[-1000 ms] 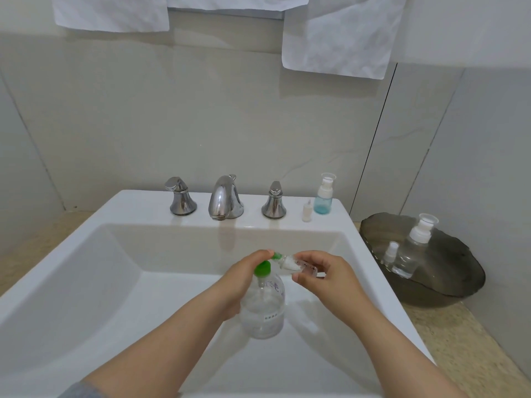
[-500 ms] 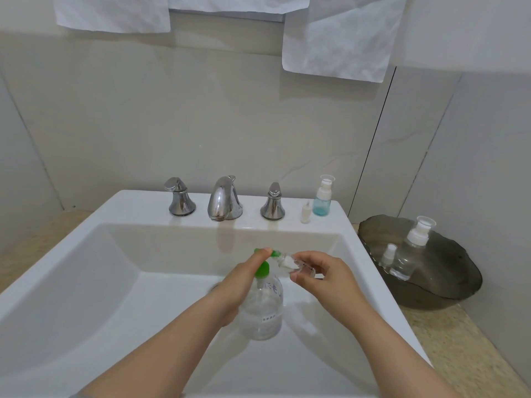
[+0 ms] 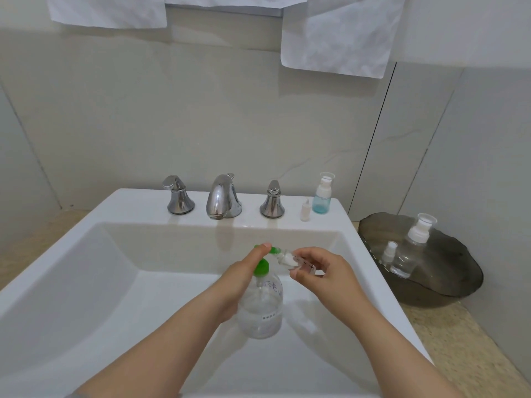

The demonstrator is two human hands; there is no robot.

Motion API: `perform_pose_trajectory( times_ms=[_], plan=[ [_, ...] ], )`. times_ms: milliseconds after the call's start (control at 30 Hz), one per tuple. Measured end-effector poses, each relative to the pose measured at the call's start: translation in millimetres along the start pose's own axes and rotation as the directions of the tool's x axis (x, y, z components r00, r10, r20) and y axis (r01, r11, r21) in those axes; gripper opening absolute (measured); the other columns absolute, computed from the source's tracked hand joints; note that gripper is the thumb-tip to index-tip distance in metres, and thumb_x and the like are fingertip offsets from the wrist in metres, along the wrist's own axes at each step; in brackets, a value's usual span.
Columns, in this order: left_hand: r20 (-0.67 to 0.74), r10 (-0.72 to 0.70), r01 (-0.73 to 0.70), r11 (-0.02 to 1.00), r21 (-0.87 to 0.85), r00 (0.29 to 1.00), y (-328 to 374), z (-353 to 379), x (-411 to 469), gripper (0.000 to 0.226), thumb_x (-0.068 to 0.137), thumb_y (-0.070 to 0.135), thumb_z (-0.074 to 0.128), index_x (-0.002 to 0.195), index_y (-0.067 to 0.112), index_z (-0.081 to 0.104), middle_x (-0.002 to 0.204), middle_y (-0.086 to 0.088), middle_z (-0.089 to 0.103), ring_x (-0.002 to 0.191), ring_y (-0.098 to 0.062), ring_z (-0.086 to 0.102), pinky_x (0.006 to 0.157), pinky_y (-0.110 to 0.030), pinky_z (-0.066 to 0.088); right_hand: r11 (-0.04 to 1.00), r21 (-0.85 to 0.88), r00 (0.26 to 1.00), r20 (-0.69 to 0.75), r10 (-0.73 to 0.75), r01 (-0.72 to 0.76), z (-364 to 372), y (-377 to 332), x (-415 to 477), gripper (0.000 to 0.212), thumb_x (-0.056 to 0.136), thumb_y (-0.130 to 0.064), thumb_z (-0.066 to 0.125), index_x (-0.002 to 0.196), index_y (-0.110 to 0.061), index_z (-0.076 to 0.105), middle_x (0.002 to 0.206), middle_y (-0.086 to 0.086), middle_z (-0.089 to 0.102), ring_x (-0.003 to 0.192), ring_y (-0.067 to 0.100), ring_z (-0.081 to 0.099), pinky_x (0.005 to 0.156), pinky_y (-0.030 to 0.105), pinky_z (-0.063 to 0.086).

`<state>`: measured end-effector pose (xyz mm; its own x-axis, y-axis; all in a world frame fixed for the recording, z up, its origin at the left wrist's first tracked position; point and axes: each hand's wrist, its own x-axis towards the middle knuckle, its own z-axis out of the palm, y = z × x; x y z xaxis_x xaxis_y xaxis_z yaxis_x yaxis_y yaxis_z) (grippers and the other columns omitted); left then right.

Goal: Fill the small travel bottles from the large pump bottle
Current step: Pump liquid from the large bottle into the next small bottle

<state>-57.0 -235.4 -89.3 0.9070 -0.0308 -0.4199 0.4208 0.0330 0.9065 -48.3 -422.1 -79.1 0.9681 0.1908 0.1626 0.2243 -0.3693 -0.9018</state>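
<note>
The large clear pump bottle (image 3: pixel 260 308) with a green pump head (image 3: pixel 274 249) stands in the white sink basin (image 3: pixel 120 282). My left hand (image 3: pixel 238 278) holds it around the neck from the left, with one finger lying on top of the pump head. My right hand (image 3: pixel 324 278) pinches a small clear travel bottle (image 3: pixel 291 259), tilted with its open mouth against the pump's nozzle. Whitish liquid shows at the small bottle's mouth.
On the sink ledge stand a chrome faucet (image 3: pixel 222 196), two handles, a blue pump bottle (image 3: pixel 322 196) and a tiny white bottle (image 3: pixel 305 210). On a dark tray (image 3: pixel 459 285) at the right are a clear bottle (image 3: pixel 411 251) and a small spray bottle (image 3: pixel 389 252). White towels (image 3: pixel 339 33) hang above.
The pump head has come up slightly under my left finger. Both hands and the small bottle stay at the nozzle.
</note>
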Motion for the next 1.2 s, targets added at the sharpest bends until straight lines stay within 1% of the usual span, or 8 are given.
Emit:
perform_pose_trajectory(
  times_ms=[333,467,533,700,967,1067,1100,1200],
  plan=[
    [-0.013,0.001,-0.002,0.998,-0.065,1.0,-3,-4,3,0.081,0.051,0.066,0.075,0.116,0.018,0.074,0.12,-0.012,0.074,0.113,-0.031,0.069,0.109,-0.049,0.047,0.998,-0.064,1.0,0.027,0.013,-0.012,0,2,1,0.023,0.08,-0.014,0.074,0.099,-0.026,0.072,0.084,-0.01,0.066,0.074,-0.001,0.056,0.073,0.019,0.048],
    [-0.028,-0.005,0.004,0.998,-0.056,1.0,-1,-3,2,0.046,0.085,0.052,0.068,0.114,0.016,0.074,0.12,-0.015,0.073,0.113,-0.033,0.069,0.101,-0.042,0.051,0.998,-0.064,0.999,0.033,0.017,-0.015,0,3,1,0.023,0.08,-0.013,0.074,0.099,-0.026,0.072,0.081,-0.012,0.065,0.073,-0.003,0.056,0.072,0.015,0.045],
    [-0.037,-0.007,0.005,0.998,-0.055,0.999,0,-3,-1,0.041,0.09,0.048,0.065,0.114,0.016,0.074,0.119,-0.015,0.073,0.113,-0.033,0.069,0.101,-0.042,0.051,0.998,-0.061,0.999,0.032,0.023,-0.021,0,3,1,0.023,0.08,-0.014,0.074,0.099,-0.026,0.072,0.083,-0.012,0.065,0.074,-0.003,0.056,0.073,0.017,0.046],
    [-0.039,0.027,-0.028,0.999,-0.029,0.999,-3,-3,1,0.056,0.077,0.062,0.068,0.115,0.021,0.074,0.116,-0.009,0.075,0.111,-0.03,0.07,0.11,-0.049,0.047,0.999,-0.049,0.999,0.031,0.019,-0.017,-1,2,1,0.023,0.08,-0.013,0.074,0.098,-0.027,0.073,0.086,-0.01,0.067,0.075,-0.003,0.057,0.073,0.017,0.047],
    [0.034,-0.007,0.007,1.0,-0.003,0.999,-1,-1,0,0.085,0.061,0.088,0.061,0.125,0.032,0.066,0.131,0.0,0.067,0.127,-0.023,0.058,0.118,-0.042,0.032,1.0,0.019,1.0,-0.008,0.001,-0.001,0,-1,-1,0.025,0.08,-0.013,0.075,0.098,-0.031,0.071,0.088,-0.011,0.068,0.082,-0.002,0.059,0.074,0.017,0.049],
    [0.045,-0.003,0.004,1.0,-0.019,0.999,5,2,-6,0.047,0.088,0.075,0.05,0.108,0.035,0.064,0.115,0.009,0.064,0.121,-0.02,0.057,0.101,-0.036,0.031,1.0,0.026,1.0,-0.015,-0.004,0.004,0,-3,-2,0.026,0.08,-0.014,0.076,0.097,-0.033,0.069,0.09,-0.01,0.068,0.083,-0.004,0.059,0.071,0.011,0.047],
    [0.046,-0.007,0.008,1.0,-0.027,0.999,5,1,-6,0.045,0.09,0.072,0.049,0.108,0.034,0.065,0.114,0.009,0.065,0.12,-0.02,0.058,0.099,-0.036,0.032,1.0,0.023,1.0,-0.016,-0.004,0.004,1,-4,-2,0.027,0.081,-0.015,0.076,0.097,-0.034,0.068,0.09,-0.011,0.068,0.084,-0.004,0.059,0.07,0.01,0.047],
    [0.033,-0.014,0.014,1.0,-0.015,0.999,3,-1,-3,0.082,0.064,0.084,0.065,0.124,0.027,0.066,0.126,0.0,0.068,0.123,-0.025,0.061,0.113,-0.042,0.038,1.0,0.019,1.0,-0.005,-0.011,0.011,1,-5,-2,0.025,0.081,-0.014,0.076,0.097,-0.033,0.069,0.09,-0.011,0.068,0.083,-0.003,0.059,0.07,0.01,0.048]
  ],
)
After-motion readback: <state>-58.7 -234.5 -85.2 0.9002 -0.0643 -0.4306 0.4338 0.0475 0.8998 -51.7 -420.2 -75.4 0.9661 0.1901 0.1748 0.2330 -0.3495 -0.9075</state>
